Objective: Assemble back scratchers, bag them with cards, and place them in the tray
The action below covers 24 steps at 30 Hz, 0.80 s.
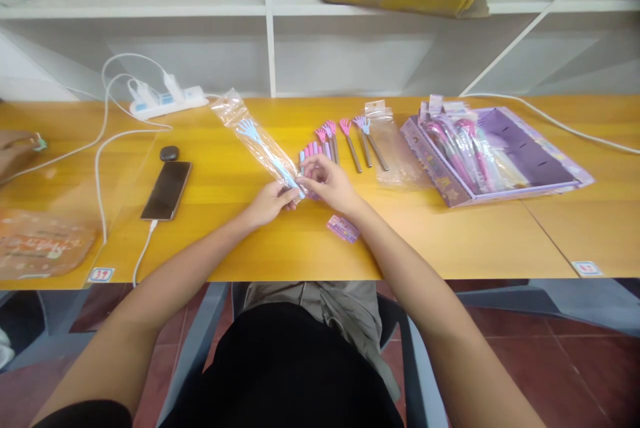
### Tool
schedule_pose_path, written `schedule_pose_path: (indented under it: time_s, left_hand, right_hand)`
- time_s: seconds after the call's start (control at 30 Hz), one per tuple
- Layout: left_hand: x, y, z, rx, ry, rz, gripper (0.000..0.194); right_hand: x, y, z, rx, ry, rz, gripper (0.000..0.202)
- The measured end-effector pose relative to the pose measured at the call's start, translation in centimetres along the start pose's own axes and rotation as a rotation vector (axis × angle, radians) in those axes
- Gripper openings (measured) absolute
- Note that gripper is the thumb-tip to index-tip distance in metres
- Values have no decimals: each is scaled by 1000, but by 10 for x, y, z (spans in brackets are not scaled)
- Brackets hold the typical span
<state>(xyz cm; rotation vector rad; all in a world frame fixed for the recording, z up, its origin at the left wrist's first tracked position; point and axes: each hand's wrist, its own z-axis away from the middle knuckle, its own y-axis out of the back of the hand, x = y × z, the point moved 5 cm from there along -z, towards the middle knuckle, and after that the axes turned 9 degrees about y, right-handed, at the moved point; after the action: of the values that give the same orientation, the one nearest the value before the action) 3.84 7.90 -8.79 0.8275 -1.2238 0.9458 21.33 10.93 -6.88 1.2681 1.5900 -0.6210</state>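
A light blue back scratcher (269, 156) lies inside a clear plastic bag (231, 108), tilted with its hand-shaped head at the far left. My left hand (271, 203) pinches the near end of the bag between thumb and fingers. At the same end, my right hand (327, 181) is closed with its fingertips on the bag's edge. Beyond my right hand lie pink and purple back scratcher heads with metal rods (353, 146) and several pink and purple handles (313, 148), partly hidden by the fingers. A small purple card (343, 229) rests under my right forearm.
Empty clear bags (395, 148) lie right of the rods. A purple display box (460, 198) holds several bagged back scratchers. Left are a phone (167, 191), an earbud case (169, 153), a power strip (170, 103) and cables. Another person's hand (17, 148) shows at the left edge.
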Motion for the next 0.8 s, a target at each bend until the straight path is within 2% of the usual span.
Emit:
schedule_pose_path:
  time_s: [0.27, 0.47, 0.53, 0.63, 0.8]
  left_hand:
    - [-1, 2, 2, 23, 46, -59, 29]
    - [14, -12, 15, -181, -42, -435, 18]
    - [18, -14, 17, -203, -77, -524, 17]
    - [18, -7, 12, -140, -54, -413, 24]
    - [10, 23, -1, 178, 23, 65, 36]
  right_hand:
    - [5, -5, 0, -125, -116, -129, 57]
    - [6, 6, -3, 25, -121, -166, 60]
    - [6, 8, -3, 59, -134, -174, 59]
    - [3, 3, 0, -18, -172, -199, 57]
    - [-8, -23, 9, -367, -207, -244, 50]
